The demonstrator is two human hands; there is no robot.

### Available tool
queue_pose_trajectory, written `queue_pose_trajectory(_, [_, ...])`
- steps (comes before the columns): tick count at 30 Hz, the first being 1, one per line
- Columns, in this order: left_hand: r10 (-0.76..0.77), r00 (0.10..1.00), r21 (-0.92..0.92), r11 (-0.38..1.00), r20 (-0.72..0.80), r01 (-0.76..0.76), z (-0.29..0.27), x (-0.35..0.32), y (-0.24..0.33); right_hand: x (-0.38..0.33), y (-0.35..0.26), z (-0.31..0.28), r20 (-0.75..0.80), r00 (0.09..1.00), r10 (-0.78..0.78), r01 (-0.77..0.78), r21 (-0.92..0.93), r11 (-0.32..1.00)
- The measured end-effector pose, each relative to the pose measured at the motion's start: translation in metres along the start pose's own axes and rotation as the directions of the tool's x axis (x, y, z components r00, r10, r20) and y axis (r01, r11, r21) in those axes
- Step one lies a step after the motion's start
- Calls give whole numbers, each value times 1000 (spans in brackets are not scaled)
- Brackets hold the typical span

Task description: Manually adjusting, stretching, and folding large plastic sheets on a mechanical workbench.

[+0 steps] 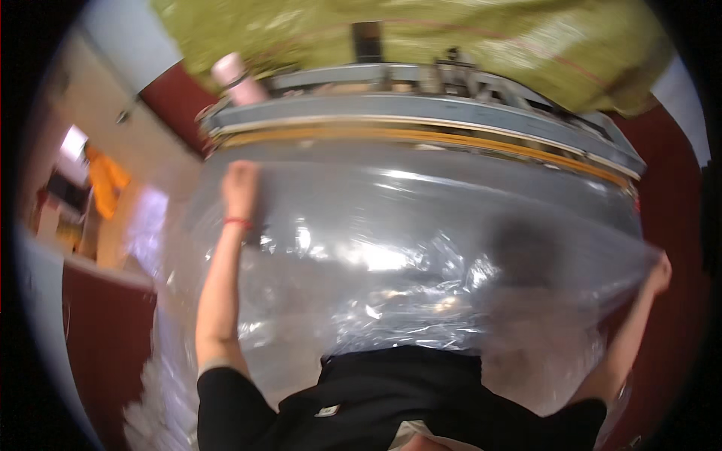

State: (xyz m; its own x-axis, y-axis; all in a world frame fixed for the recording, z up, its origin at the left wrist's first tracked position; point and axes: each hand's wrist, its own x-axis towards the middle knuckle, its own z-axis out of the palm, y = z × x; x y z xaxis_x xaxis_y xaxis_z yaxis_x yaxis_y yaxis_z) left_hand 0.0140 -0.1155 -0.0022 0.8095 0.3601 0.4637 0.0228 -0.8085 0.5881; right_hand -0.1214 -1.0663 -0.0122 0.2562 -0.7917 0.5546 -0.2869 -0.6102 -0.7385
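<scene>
A wide sheet of clear plastic film [331,203] spreads over the grey work surface in front of me and drapes down toward my body, wrinkled and shiny in the middle. My left hand [241,184], with a red band at the wrist, is closed on the film's far left part, near the machine. Out at the far right, my right hand [660,274] grips the film's right corner and pulls it into a taut point. Both arms are spread wide. The fingertips are partly blurred.
A long grey metal machine bar [331,113] with a yellow-orange strip [421,137] crosses behind the film. A pink bottle [239,79] stands at its left end. Yellow-green woven sheeting [481,34] hangs behind. Bunched film trails down at the left, beside a dark red wall panel [105,338].
</scene>
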Motion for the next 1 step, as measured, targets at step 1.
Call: queue_pose_trajectory(1, [-56,973,751,646,224,-135,-5,37,-24,17,-4,17,66,998,5,-3,-24,1000])
